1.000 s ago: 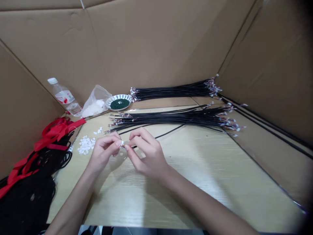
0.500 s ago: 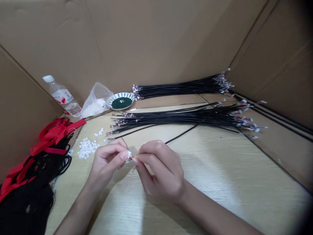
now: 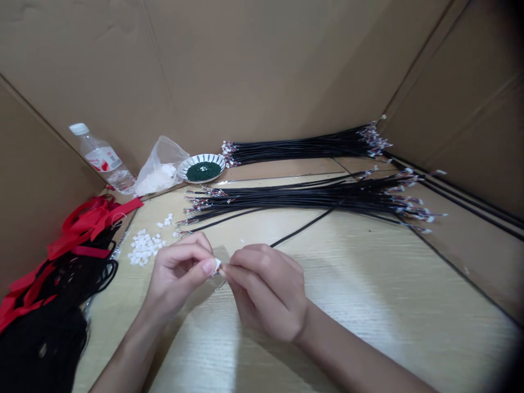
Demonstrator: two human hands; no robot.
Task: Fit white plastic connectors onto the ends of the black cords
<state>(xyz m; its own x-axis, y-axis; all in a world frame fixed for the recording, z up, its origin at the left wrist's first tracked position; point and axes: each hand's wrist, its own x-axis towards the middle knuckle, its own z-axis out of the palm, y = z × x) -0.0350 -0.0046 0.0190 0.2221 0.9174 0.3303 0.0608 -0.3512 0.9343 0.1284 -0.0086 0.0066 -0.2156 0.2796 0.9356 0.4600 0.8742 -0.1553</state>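
Between thumb and finger, my left hand (image 3: 180,273) pinches a small white connector housing (image 3: 216,265). My right hand (image 3: 268,289) is closed on the thin coloured wires (image 3: 221,269) at the end of a black cable (image 3: 301,228), right beside the housing. The cable runs from behind my right hand back to a bundle of black cables (image 3: 286,196) with bare coloured wire ends. How far the wires sit inside the housing is hidden by my fingers. Left of my hands lies a pile of loose white housings (image 3: 144,248).
A second cable bundle (image 3: 295,148) lies along the cardboard back wall (image 3: 278,65). At the back left are a plate (image 3: 222,164) of green granules, a plastic bag (image 3: 158,169) and a tilted bottle (image 3: 104,161). Black cords with red ribbons (image 3: 88,224) fill the left edge.
Both hands have stayed close together and shifted slightly. The white housing has turned a little in my left fingers, and my right fingers have closed in more tightly.
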